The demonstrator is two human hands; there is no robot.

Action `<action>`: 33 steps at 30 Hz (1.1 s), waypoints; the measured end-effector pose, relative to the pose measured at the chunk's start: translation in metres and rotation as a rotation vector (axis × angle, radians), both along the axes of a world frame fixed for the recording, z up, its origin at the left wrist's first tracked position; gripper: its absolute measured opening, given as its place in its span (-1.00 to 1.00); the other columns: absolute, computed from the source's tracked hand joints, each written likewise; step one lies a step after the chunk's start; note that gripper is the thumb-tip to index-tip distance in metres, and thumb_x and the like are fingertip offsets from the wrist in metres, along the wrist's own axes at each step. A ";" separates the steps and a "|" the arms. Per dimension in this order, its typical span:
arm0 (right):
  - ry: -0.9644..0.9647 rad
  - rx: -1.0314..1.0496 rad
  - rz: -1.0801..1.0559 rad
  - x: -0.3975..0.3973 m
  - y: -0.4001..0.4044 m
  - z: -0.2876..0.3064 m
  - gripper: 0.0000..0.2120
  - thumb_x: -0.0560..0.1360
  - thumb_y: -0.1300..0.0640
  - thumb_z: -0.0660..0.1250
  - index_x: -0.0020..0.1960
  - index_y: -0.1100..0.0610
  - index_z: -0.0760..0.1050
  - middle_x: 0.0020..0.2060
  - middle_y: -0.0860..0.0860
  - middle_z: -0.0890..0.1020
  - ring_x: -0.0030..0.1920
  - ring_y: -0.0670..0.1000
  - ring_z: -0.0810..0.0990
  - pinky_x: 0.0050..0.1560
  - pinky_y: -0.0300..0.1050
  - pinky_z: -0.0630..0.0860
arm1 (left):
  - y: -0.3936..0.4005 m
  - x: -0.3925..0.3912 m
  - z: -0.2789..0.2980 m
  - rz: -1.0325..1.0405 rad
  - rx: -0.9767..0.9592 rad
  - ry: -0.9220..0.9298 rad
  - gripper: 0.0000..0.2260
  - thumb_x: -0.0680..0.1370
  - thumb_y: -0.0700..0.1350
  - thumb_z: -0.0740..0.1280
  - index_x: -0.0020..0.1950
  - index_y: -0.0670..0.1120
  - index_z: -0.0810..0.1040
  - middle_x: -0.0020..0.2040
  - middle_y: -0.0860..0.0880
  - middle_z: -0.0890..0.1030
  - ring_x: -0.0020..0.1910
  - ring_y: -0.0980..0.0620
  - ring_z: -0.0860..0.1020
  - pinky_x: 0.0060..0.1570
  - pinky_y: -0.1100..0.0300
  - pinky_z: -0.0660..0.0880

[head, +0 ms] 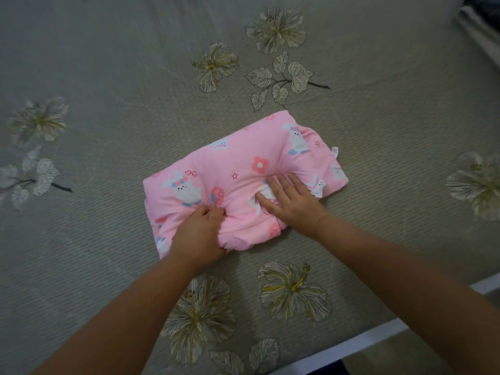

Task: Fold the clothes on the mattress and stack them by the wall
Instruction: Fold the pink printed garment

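Grey-green woven mattress cover (108, 77), ribbed in texture, printed with pale hibiscus blooms and leaf sprigs outlined in dark line; it fills nearly the whole view. One white strip (378, 334), the bed's near edge, runs diagonally across the lower right corner. One bunched pale fabric mass (476, 31) with something dark above it sits at the far upper right corner, too cropped to identify. Item: pink folded garment (243, 169), soft cotton-like cloth, printed with white rabbits, coral flowers, strawberries, small bows and stars; it lies at the middle of the mattress, folded into a thick oblong bundle set on a slant, its far end raised toward the upper right and its near end toward the lower left. A small white label shows at the right-hand edge of the bundle. Several layers are visible at the right end, where an under-layer juts out past the top fold. Two bare forearms enter from the bottom edge. Left hand (200, 234): fingers curled, gripping a bunched fold at the near lower edge of the garment, knuckles uppermost. Right hand (289, 201): fingers straight and slightly spread, laid flat on top of the garment, pressing the cloth so that creases radiate from the fingertips (270, 181). The two hands lie near each other without touching.
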State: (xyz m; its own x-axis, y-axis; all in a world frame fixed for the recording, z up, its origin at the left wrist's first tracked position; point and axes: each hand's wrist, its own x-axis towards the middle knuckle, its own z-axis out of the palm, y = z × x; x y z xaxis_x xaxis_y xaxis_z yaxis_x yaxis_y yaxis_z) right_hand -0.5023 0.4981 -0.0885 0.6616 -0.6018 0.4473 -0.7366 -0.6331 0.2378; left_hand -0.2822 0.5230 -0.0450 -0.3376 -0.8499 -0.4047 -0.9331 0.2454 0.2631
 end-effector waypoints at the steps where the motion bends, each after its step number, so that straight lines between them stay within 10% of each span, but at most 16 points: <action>1: -0.030 -0.025 0.011 0.001 -0.002 -0.001 -0.71 0.59 0.26 -0.04 0.10 0.06 0.42 -0.20 0.14 0.70 -0.23 0.09 0.68 -0.18 -0.04 0.62 | -0.001 0.000 0.000 0.001 0.013 -0.017 -0.37 0.34 0.10 0.40 0.33 -0.13 0.34 0.24 -0.15 0.45 0.16 -0.12 0.47 0.05 0.14 0.41; 5: -0.005 0.047 -0.011 0.010 -0.019 0.014 -0.95 0.35 0.14 0.41 -0.22 0.07 0.55 -0.50 -0.01 0.58 -0.53 -0.02 0.53 -0.48 -0.30 0.44 | 0.002 0.000 -0.004 0.005 -0.021 -0.047 -0.31 0.37 0.08 0.41 0.39 -0.17 0.27 0.35 -0.19 0.37 0.30 -0.12 0.36 0.25 0.14 0.30; 8: 0.105 0.184 -0.073 0.020 -0.031 0.043 -0.75 -0.01 0.05 0.58 -0.44 0.07 0.56 -0.62 -0.07 0.47 -0.61 -0.07 0.45 -0.57 -0.36 0.31 | 0.014 0.000 0.002 0.063 -0.101 -0.090 -0.25 0.38 0.05 0.43 0.40 -0.33 0.23 0.40 -0.33 0.26 0.40 -0.28 0.25 0.41 -0.03 0.11; 14: -0.006 0.283 -0.096 -0.010 0.000 0.080 -0.79 -0.06 0.24 0.37 -0.41 0.14 0.56 -0.60 0.00 0.48 -0.62 0.00 0.45 -0.60 -0.34 0.29 | 0.033 -0.031 0.024 -0.046 -0.331 -0.113 -0.46 0.35 0.11 0.14 0.22 -0.19 0.31 0.11 -0.40 0.53 0.06 -0.45 0.50 -0.05 -0.42 0.35; 20: -0.036 0.539 -0.282 -0.061 0.044 0.095 -0.52 -0.27 0.23 0.56 -0.36 0.21 0.56 -0.59 0.06 0.49 -0.63 0.06 0.46 -0.62 -0.37 0.28 | 0.022 -0.070 0.019 -0.259 -0.480 0.148 -0.56 0.26 -0.15 0.22 0.13 -0.16 0.34 -0.08 -0.28 0.65 -0.16 -0.24 0.64 -0.21 -0.13 0.56; 24: -0.105 0.557 -0.436 -0.086 0.051 0.110 -0.55 -0.18 0.27 0.58 -0.31 0.27 0.56 -0.56 0.11 0.50 -0.61 0.09 0.48 -0.63 -0.31 0.30 | -0.006 -0.092 0.030 -0.360 -0.546 0.353 -0.66 0.30 -0.20 0.10 0.04 -0.22 0.42 -0.26 -0.22 0.66 -0.36 -0.11 0.64 -0.44 0.19 0.54; 33: -0.215 0.394 -0.657 -0.162 0.054 0.200 -0.75 0.22 0.07 0.32 -0.26 0.25 0.59 -0.52 0.11 0.54 -0.56 0.08 0.52 -0.56 -0.34 0.34 | -0.066 -0.186 0.130 -0.624 -0.690 0.369 -0.80 0.32 -0.26 0.28 -0.17 -0.32 0.65 -0.25 -0.26 0.66 -0.31 -0.21 0.65 -0.46 -0.03 0.56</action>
